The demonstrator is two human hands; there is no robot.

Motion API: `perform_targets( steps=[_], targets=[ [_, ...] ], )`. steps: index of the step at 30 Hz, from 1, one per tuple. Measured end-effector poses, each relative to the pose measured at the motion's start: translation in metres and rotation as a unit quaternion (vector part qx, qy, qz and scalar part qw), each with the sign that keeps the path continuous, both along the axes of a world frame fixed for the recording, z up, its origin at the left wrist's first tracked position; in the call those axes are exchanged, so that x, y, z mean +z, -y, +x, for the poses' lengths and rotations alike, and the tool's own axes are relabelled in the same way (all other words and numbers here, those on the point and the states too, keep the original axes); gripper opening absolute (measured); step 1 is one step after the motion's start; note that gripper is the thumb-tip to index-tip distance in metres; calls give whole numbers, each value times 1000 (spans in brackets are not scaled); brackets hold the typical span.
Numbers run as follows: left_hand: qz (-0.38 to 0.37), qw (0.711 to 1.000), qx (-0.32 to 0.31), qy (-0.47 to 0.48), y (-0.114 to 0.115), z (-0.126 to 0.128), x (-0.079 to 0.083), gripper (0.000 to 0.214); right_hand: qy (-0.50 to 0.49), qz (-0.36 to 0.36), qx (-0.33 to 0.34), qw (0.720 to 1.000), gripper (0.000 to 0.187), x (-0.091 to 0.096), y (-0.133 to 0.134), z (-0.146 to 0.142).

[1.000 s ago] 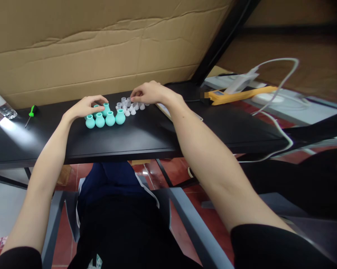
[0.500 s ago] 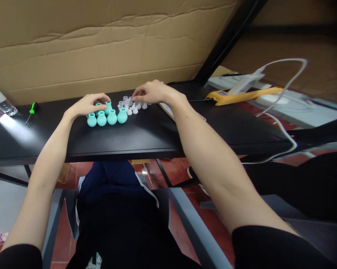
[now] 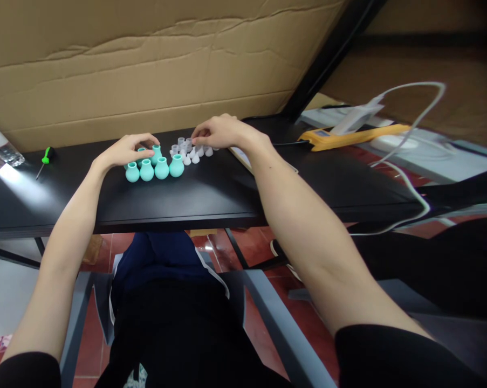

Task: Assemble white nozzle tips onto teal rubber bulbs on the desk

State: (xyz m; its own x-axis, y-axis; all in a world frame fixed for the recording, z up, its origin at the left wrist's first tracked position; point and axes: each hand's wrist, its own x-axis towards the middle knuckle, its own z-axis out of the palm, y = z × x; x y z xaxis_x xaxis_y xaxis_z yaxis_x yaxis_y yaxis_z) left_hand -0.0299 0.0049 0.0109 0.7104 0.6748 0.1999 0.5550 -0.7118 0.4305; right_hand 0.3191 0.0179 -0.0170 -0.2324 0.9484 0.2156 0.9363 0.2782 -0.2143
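"Hardly anything has moved since a second ago. Everything sits a touch further right in view, but both hands keep their places."

"So what does that mean for the work?"

"No visible progress: four green pots [image 3: 161, 168] stand upright in a front row on the black table [image 3: 203, 199], with more behind them, partly covered by the left hand [image 3: 125, 151]."

"Is that hand gripping one?"

"Its thumb and fingers are parted around the taller back pot [image 3: 156, 155]. Whether they press on it, I can't tell."

"And the right hand [image 3: 219, 131]?"

"Fingers bent downward, tips by the small clear cups [image 3: 181, 141], just right of the pots. Whether it pinches a cup, I can't tell either; the hand hides some."

"What's in front of those cups?"

"Small white cones [image 3: 187, 159], points up. Well off to the left lies a screwdriver [image 3: 47, 156], apart from both hands."
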Motion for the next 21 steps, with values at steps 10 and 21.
perform_targets(
  steps=[10, 21],
  targets=[
    [11, 1000, -5, 1, -2, -1, -1, 54, 1, -1, -5, 1000, 35, -1, -1, 0],
    [-1, 1000, 8, -1, 1, 1, 0, 54, -2, -6, -6, 1000, 35, -2, -3, 0]
  ],
)
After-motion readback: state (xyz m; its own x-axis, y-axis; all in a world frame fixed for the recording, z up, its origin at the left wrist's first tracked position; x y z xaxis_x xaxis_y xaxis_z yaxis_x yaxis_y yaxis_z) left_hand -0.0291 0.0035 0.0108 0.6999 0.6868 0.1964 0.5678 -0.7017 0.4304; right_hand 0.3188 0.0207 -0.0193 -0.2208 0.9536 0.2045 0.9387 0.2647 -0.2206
